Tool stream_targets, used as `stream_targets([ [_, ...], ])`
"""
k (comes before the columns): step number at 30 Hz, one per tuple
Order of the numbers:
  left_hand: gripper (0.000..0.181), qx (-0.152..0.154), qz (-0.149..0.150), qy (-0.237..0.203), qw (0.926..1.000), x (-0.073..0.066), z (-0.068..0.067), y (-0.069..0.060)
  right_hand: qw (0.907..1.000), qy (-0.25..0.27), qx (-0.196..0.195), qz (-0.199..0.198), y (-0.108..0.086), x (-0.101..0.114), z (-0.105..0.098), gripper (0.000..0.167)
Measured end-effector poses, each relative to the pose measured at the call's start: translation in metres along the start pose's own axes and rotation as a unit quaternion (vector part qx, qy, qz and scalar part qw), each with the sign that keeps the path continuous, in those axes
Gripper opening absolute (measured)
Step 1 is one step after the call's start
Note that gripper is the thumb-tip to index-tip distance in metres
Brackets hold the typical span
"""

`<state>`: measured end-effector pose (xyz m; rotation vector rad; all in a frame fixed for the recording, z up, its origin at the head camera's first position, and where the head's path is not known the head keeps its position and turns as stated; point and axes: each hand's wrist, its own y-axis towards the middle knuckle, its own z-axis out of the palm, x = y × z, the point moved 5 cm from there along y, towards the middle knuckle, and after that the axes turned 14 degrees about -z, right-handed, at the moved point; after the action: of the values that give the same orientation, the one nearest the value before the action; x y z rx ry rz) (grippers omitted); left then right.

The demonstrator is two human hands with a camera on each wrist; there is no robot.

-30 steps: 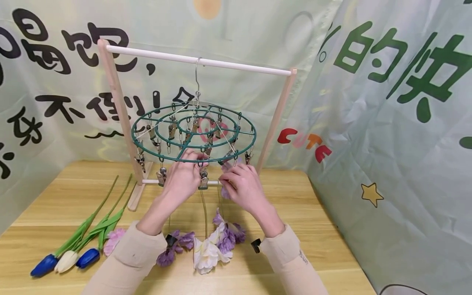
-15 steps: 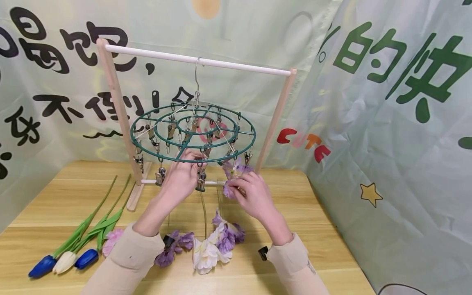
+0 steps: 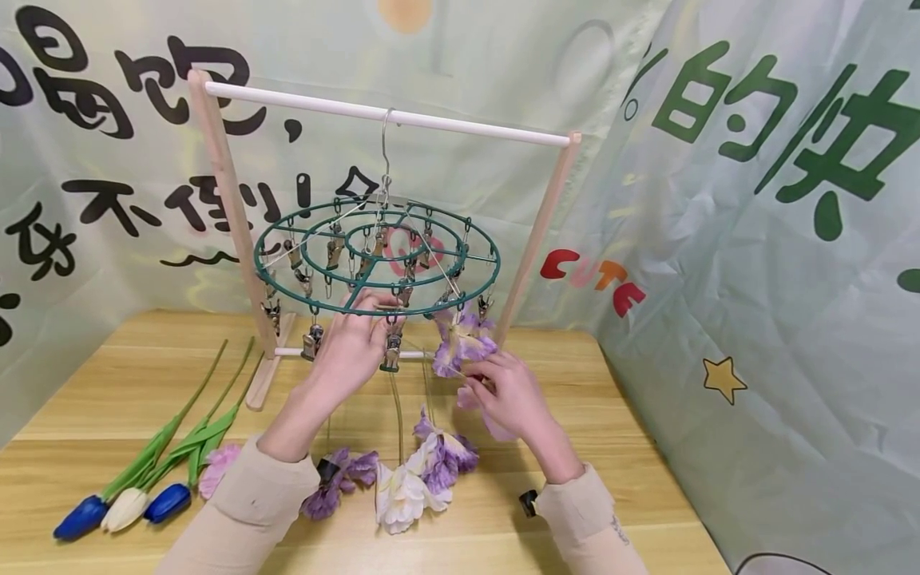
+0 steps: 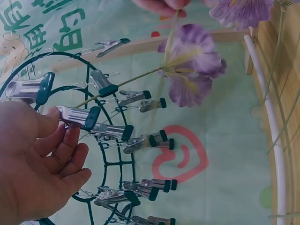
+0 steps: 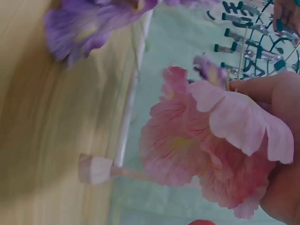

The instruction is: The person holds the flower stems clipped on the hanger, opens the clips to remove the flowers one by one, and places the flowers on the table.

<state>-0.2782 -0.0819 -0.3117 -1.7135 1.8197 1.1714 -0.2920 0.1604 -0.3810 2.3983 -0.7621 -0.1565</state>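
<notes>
My left hand [image 3: 352, 343] is raised under the green round clip hanger [image 3: 266, 279]. In the left wrist view, its thumb and fingers pinch a metal clip [image 4: 77, 117] with dark green tips. A purple flower [image 4: 192, 65] has its thin stem running toward that clip; whether the clip bites the stem is hidden. In the head view this purple flower [image 3: 460, 343] is below the hanger's right side. Close by, my right hand [image 3: 506, 391] pinches a thin stem, with a pink flower [image 5: 187, 145] against the palm.
A wooden stand [image 3: 216, 160] bears the hanger, with several other clips dangling. Purple flowers [image 3: 449, 459] and a white flower [image 3: 402, 499] hang low in front. Blue and white tulips [image 3: 129, 511] and a pink bloom [image 3: 218, 469] lie on the left of the table [image 3: 589, 447].
My right hand has moved right and toward me, away from the purple flower, which shows more fully. The pink flower has come into view under that hand. The left hand has barely moved.
</notes>
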Motion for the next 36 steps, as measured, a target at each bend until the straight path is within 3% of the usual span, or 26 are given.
stream_targets([
  [9, 0.026, -0.008, 0.01, -0.001, 0.9999, -0.001, -0.001, 0.0, 0.997, -0.001, 0.068, 0.038, -0.019, -0.022, 0.01, 0.006],
  [16, 0.027, -0.004, 0.017, -0.003, 0.9998, -0.001, 0.0, 0.001, 0.9877, 0.021, 0.111, 0.109, -0.033, -0.041, 0.019, 0.006],
  [25, 0.025, 0.003, 0.005, -0.002, 1.0, 0.0, 0.0, 0.0, 0.9665, 0.033, 0.144, 0.21, -0.049, -0.064, 0.027, 0.009],
  [31, 0.026, 0.006, 0.003, 0.0, 1.0, 0.0, 0.0, 0.002, 0.9429, 0.13, 0.152, 0.267, -0.054, -0.067, 0.033, 0.009],
  [34, 0.027, 0.006, 0.002, 0.001, 1.0, -0.001, -0.001, 0.001, 0.9311, 0.175, 0.157, 0.279, -0.056, -0.067, 0.036, 0.009],
  [36, 0.027, 0.005, 0.001, 0.002, 1.0, -0.001, -0.001, 0.001, 0.9288, 0.187, 0.166, 0.274, -0.056, -0.067, 0.038, 0.012],
])
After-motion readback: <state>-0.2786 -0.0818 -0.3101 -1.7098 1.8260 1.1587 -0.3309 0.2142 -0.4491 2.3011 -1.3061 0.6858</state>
